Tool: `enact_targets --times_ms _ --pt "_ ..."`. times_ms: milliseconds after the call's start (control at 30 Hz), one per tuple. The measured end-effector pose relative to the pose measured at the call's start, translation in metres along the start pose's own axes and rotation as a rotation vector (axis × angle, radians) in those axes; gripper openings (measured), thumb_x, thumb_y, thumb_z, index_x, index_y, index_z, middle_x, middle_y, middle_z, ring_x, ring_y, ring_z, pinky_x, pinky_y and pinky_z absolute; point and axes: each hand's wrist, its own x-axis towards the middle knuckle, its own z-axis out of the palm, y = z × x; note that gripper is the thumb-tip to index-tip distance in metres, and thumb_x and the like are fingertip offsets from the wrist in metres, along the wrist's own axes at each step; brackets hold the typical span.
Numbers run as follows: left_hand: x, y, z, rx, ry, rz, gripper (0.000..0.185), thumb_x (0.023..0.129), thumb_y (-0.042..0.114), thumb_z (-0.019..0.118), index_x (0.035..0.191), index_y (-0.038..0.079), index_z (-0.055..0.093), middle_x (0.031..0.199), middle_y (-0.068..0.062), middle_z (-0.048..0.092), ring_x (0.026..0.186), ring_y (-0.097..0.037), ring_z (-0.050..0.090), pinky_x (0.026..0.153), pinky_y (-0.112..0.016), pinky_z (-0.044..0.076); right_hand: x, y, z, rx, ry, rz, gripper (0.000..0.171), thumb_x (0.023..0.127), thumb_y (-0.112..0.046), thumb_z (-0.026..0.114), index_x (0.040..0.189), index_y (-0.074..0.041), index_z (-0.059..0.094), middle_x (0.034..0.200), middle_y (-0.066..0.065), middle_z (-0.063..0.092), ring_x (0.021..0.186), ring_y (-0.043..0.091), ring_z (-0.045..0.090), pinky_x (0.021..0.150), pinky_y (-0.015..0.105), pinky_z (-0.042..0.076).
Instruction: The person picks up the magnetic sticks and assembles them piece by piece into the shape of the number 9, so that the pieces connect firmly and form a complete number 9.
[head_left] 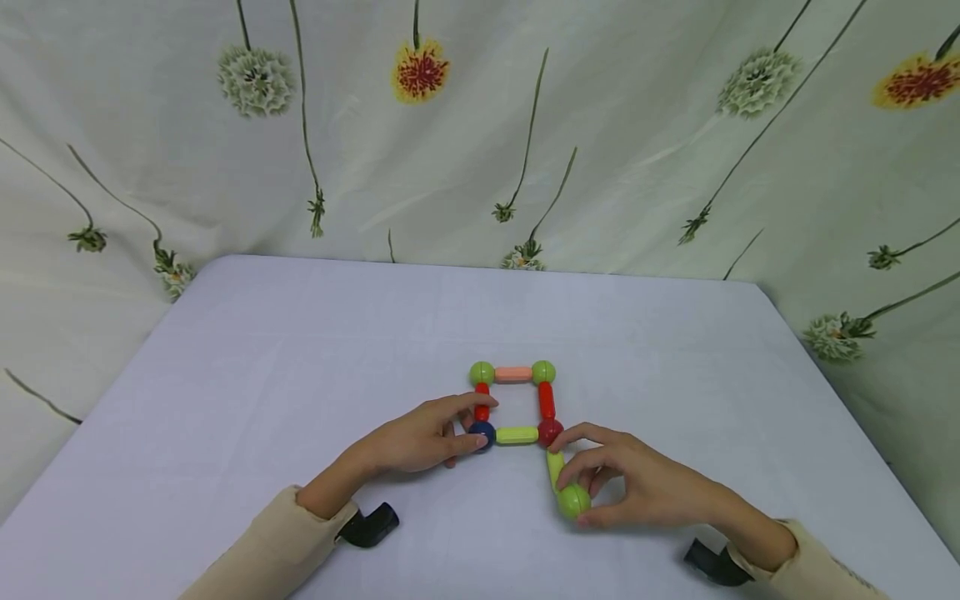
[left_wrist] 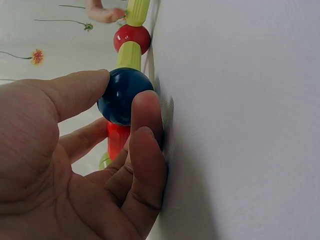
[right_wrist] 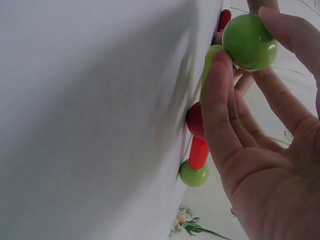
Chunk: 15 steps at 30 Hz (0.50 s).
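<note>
A four-sided frame of toy balls and rods lies on the table. Its corners are two green balls (head_left: 482, 372), a blue ball (head_left: 482, 437) and a red ball (head_left: 550, 432). Thumb and fingers of my left hand (head_left: 426, 433) grip the blue ball from both sides; the index finger reaches over a red rod (head_left: 482, 408). My right hand (head_left: 630, 479) pinches another green ball (right_wrist: 249, 42) between thumb and fingers. From that ball a yellow-green rod (head_left: 555, 468) runs up to the red ball, partly covered by fingers in the right wrist view.
A pink rod (head_left: 513, 374) forms the frame's far side and a yellow-green rod (head_left: 517, 436) its near side. White cloth covers the table (head_left: 337, 333). Behind it hangs a flower-printed curtain (head_left: 465, 167). Black wrist devices (head_left: 369, 527) sit by both sleeves.
</note>
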Motion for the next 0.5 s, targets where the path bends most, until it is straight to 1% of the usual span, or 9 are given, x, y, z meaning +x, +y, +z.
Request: enact_targets --times_ms 133,233,500 --pt "0.0001 0.0003 0.0002 0.006 0.002 -0.009 0.049 0.092 0.030 0.060 0.137 0.021 0.043 0.102 -0.004 0.051 0.060 -0.016 0.060 0.061 -0.025 0.046 0.0000 0.0022 0.0025 0.005 -0.043 -0.050 0.026 0.081 -0.028 0.074 0.105 -0.023 0.065 0.130 0.001 0.051 0.086 0.005 0.060 0.073 0.025 0.055" --pt "0.0008 -0.0002 0.0006 0.013 0.005 -0.020 0.049 0.092 0.031 0.059 0.137 0.023 0.043 0.102 -0.003 0.051 0.060 -0.015 0.060 0.062 -0.026 0.046 0.0008 0.0041 0.0034 0.003 -0.062 -0.071 0.027 0.081 -0.028 0.073 0.106 -0.023 0.064 0.131 0.000 0.052 0.092 0.005 0.060 0.073 0.025 0.055" --pt "0.0029 -0.0033 0.0014 0.013 0.006 -0.024 0.049 0.092 0.032 0.059 0.137 0.024 0.043 0.102 -0.002 0.051 0.060 -0.015 0.060 0.063 -0.027 0.046 0.0035 0.0072 0.0050 -0.062 -0.048 -0.108 0.026 0.082 -0.028 0.073 0.106 -0.024 0.064 0.128 -0.003 0.055 0.105 0.005 0.057 0.082 0.025 0.053"
